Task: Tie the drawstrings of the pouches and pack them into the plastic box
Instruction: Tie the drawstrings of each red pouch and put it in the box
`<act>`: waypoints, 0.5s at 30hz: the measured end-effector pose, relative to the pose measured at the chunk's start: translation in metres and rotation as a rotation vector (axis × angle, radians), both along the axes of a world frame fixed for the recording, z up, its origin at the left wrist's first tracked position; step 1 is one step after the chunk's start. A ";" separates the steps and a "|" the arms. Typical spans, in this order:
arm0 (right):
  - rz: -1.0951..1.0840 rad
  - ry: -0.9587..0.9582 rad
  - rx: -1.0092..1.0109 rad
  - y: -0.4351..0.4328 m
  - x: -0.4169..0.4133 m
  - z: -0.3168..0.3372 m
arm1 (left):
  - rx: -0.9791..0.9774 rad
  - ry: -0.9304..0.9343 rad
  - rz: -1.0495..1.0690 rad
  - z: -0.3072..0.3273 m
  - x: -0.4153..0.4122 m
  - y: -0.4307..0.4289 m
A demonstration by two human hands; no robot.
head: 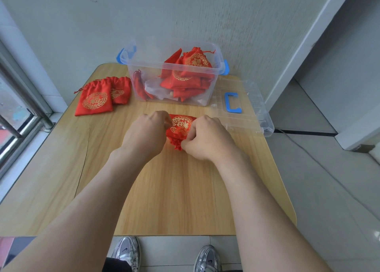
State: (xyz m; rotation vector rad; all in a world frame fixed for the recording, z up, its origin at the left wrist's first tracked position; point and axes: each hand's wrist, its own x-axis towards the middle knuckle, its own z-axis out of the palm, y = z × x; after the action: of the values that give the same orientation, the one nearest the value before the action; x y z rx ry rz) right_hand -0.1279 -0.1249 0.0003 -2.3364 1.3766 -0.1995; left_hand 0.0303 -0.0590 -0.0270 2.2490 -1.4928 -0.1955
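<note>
Red pouch [182,125] is seen at frame centre on the wooden table [174,189], held between both hands. Its long axis runs up-down in the frame, with the gathered mouth at the lower end. Left hand [147,128] is curled on the left edge. Right hand [207,137] pinches the mouth; the cord is not resolved. Plastic box [148,65] stands directly above in the frame, and both hands are judged about equally near.

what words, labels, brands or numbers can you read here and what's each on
No text reads as words or numbers.
Gold round emblem on the red fabric drawstring pouch and on the others: character-like motif, too blurred to read.
Mark on the silver shoes: small, dark, not legible.
On the clear plastic box: no label visible.
</note>
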 end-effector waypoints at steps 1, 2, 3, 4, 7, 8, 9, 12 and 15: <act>0.010 0.022 -0.010 0.001 0.000 0.000 | 0.007 -0.001 0.004 0.000 -0.001 0.001; 0.015 0.033 -0.014 0.001 0.001 0.000 | 0.007 -0.006 0.010 0.000 -0.003 0.001; 0.022 0.040 -0.023 0.002 0.002 0.001 | 0.003 -0.017 0.017 0.000 -0.003 0.001; 0.028 0.047 -0.038 0.002 0.002 0.002 | -0.001 -0.030 0.022 -0.001 -0.005 0.000; 0.069 0.044 -0.145 0.004 0.003 0.005 | -0.029 -0.053 0.029 -0.002 -0.005 -0.001; 0.103 0.037 -0.175 0.004 0.003 0.005 | -0.036 -0.060 0.029 -0.003 -0.005 -0.001; 0.139 0.024 -0.185 0.003 0.003 0.004 | -0.043 -0.064 0.030 -0.005 -0.004 0.000; 0.224 -0.058 -0.098 0.002 0.000 -0.002 | -0.086 -0.047 0.042 -0.004 -0.003 0.002; 0.201 -0.138 0.022 0.000 -0.004 -0.005 | -0.142 0.120 0.059 0.003 -0.004 0.000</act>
State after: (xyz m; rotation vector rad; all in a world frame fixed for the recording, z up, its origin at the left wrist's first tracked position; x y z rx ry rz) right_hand -0.1318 -0.1245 -0.0043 -2.3754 1.0664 -0.2781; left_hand 0.0265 -0.0587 -0.0243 2.1263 -1.3338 -0.1968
